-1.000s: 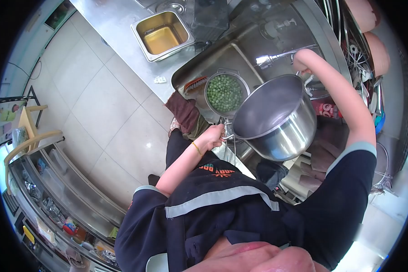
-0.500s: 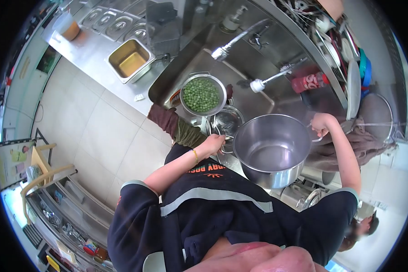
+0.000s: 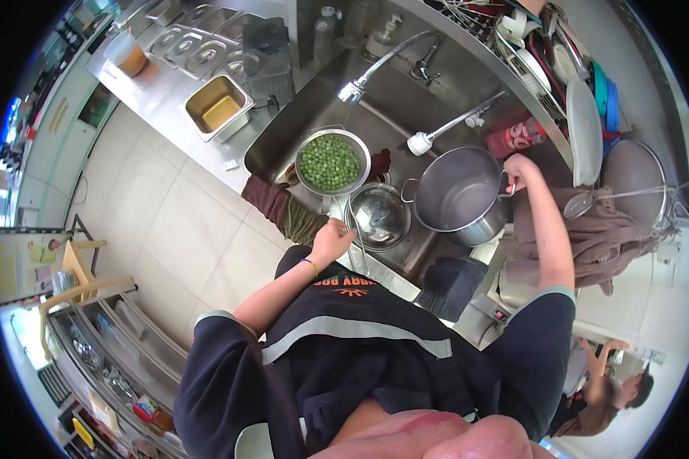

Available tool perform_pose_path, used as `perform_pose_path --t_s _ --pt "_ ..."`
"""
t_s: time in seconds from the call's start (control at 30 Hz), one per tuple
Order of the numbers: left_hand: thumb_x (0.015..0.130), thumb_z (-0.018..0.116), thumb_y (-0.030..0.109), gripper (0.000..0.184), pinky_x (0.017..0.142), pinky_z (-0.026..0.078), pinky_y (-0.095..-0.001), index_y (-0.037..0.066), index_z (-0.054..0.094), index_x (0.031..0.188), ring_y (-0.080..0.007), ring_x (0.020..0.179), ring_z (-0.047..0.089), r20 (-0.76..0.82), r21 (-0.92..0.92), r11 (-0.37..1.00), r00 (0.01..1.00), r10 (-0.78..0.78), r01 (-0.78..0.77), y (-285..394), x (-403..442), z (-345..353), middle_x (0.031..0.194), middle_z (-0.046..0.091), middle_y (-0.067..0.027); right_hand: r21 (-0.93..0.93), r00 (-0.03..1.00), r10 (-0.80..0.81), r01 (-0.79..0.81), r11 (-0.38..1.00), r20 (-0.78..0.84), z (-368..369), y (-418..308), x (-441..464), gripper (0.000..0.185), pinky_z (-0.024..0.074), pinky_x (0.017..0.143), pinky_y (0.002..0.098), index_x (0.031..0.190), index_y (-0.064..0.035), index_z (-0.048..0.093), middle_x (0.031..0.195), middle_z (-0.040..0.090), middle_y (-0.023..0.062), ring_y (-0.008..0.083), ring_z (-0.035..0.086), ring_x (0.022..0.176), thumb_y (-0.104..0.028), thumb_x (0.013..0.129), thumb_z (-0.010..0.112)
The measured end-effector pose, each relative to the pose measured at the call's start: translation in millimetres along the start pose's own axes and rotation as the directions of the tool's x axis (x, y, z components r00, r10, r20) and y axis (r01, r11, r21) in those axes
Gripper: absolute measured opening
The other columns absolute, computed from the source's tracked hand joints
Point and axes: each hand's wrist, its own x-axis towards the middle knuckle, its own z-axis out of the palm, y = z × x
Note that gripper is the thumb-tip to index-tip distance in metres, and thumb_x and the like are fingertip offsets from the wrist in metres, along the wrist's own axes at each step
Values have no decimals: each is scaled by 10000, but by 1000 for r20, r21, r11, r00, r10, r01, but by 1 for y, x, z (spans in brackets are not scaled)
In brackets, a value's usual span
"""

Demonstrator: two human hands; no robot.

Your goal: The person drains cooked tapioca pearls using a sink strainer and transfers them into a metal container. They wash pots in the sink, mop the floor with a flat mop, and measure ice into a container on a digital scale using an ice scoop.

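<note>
By its right loop handle, my right hand [image 3: 519,172] grips a large steel pot [image 3: 467,195], tilted over the right side of the sink, its inside bare. The pot's left handle is free. My left hand [image 3: 334,239] is off the pot, fingers loosely bent and apart, close to a long wire handle [image 3: 357,241]; contact is unclear. That handle seems to belong to the strainer of green peas [image 3: 329,162] in the sink. A shiny round lid [image 3: 380,215] lies between the peas and the pot. Dark green and brown cloths [image 3: 283,214] hang over the sink's front edge.
Two spray faucets [image 3: 352,92] reach over the sink [image 3: 394,126]. A steel pan [image 3: 219,109] and a jug [image 3: 126,55] stand on the left counter. A pink bottle [image 3: 517,138], a dish rack [image 3: 547,69] and a brown cloth [image 3: 574,229] are to the right. Another person [image 3: 608,394] is at lower right.
My left hand has let go of the pot's left handle and moved left. With my right hand, the pot has moved up and away from me, over the sink, uncovering a dark cloth below.
</note>
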Motion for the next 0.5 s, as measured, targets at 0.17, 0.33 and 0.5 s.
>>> perform_pose_path --t_s 0.17,0.33,0.5 --pt "777 611 323 332 609 465 -320 -2 587 841 -203 642 607 71 -44 999 997 -29 32 12 -19 -6 674 618 -94 268 998 5 -22 963 66 57 26 113 148 502 510 446 841 14 525 742 535 184 274 582 579 -11 781 391" --pt "796 597 314 314 582 461 -277 1 606 810 -145 597 593 -83 -39 985 982 -171 169 -10 -40 -21 653 616 -68 806 952 -75 -208 555 298 130 52 195 265 461 610 573 1066 -80 453 895 480 120 237 532 690 -15 822 377" --pt "797 586 323 323 571 456 -291 2 616 791 -150 592 591 -181 -248 932 932 -313 265 -42 -63 -27 657 621 -71 948 983 38 -182 261 178 154 66 196 192 422 777 597 969 -87 483 899 499 88 208 561 678 -25 837 358"
